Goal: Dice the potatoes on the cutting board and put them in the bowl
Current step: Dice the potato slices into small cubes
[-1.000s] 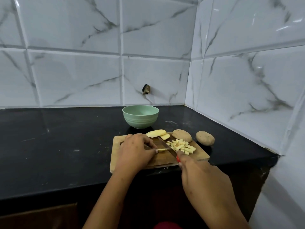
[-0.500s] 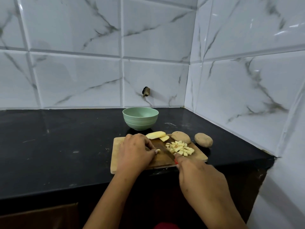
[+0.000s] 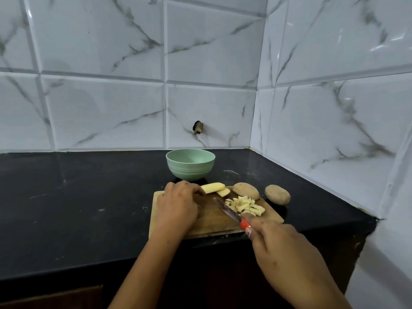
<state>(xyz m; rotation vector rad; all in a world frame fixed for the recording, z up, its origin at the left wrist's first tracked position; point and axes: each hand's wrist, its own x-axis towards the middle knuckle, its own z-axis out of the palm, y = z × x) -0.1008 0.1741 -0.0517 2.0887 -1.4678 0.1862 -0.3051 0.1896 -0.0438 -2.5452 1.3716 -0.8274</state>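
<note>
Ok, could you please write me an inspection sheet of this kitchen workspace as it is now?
Surface: black counter, a few pale marks; wooden cutting board at its front edge.
Job's things: diced pieces and two peeled slices on the board; unpeeled potato on the board, second potato on the counter beside it; green bowl behind the board, nothing visible inside.
Clutter: nothing seen.
Hands: right hand grips the knife by its red handle, blade beside the diced pieces; left hand rests on the board, fingers curled near the slices, grip unclear.
Cables: nothing seen.
Surroundings: white marbled wall tiles in a corner; dark hole in one tile.
</note>
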